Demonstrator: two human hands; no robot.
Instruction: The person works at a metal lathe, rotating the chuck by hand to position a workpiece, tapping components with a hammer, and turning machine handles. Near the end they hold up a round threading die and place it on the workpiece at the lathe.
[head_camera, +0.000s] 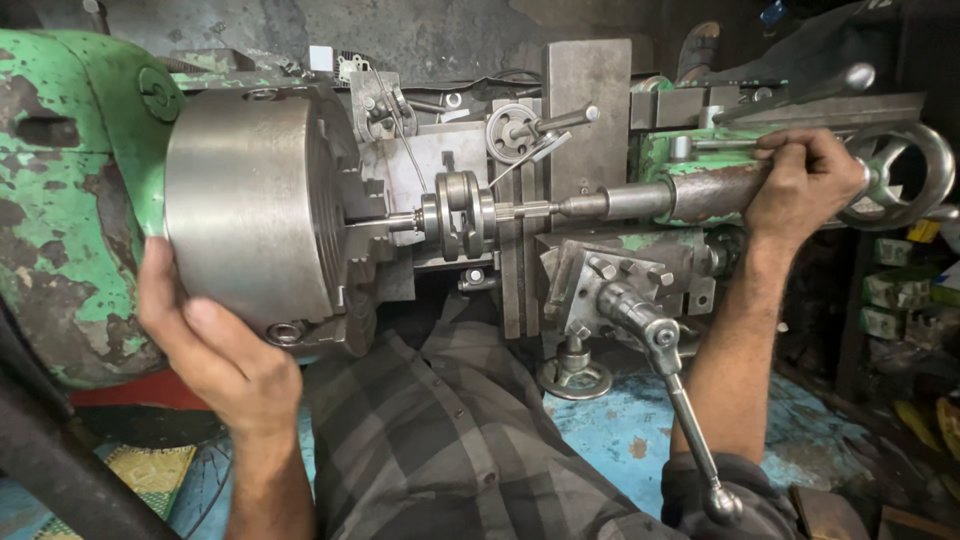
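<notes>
While the head camera looked down over a worn green lathe, the left hand cupped the lower rim of the big steel chuck, fingers spread flat against its side, thumb pressed on the face near the rim. Not a closed grip, more a open-palmed hold on the chuck. Just right of those fingers, the chuck jaws carried a thin shaft with a small round workpiece on it. The right hand was curled over the tailstock barrel, fingers clenched on a small lever on top of it; exact finger gap could not be told. The tailstock handwheel sat just right of that hand, touching or nearly so. The tailstock centre pointed left from under the hand, meeting the shaft end. Below the right forearm stood the tool post with a long handle. A checked grey shirt filled the space between both arms.
</notes>
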